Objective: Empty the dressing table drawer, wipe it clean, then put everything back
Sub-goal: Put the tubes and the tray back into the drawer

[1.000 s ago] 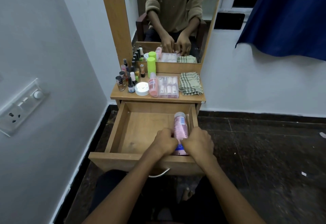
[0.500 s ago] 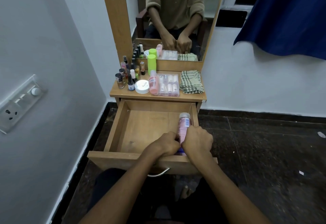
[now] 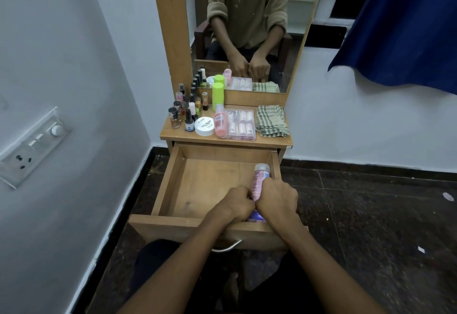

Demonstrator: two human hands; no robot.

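The wooden drawer (image 3: 173,180) of the dressing table is pulled out, its floor bare except at the right side. A pink bottle (image 3: 258,182) with a clear cap and purple base lies lengthwise along the drawer's right wall. My right hand (image 3: 278,196) grips its lower half, and my left hand (image 3: 238,201) closes on it from the left, so the bottle's middle is hidden. On the tabletop (image 3: 178,135) stand several nail polish bottles (image 3: 184,113), a green tube (image 3: 217,95), a white round jar (image 3: 204,126), a lying pink bottle (image 3: 220,121), a clear box (image 3: 241,124) and a folded checked cloth (image 3: 272,120).
A mirror (image 3: 247,29) rises behind the tabletop and reflects a seated person. A white wall with a switch plate (image 3: 32,145) stands at the left. A blue curtain (image 3: 400,24) hangs at the upper right. Dark tiled floor (image 3: 383,214) lies to the right. A metal handle (image 3: 227,247) curves under the drawer front.
Both hands have shifted the pink bottle to the right, from near the drawer's middle-right to against its right wall. The items on the tabletop have not moved.
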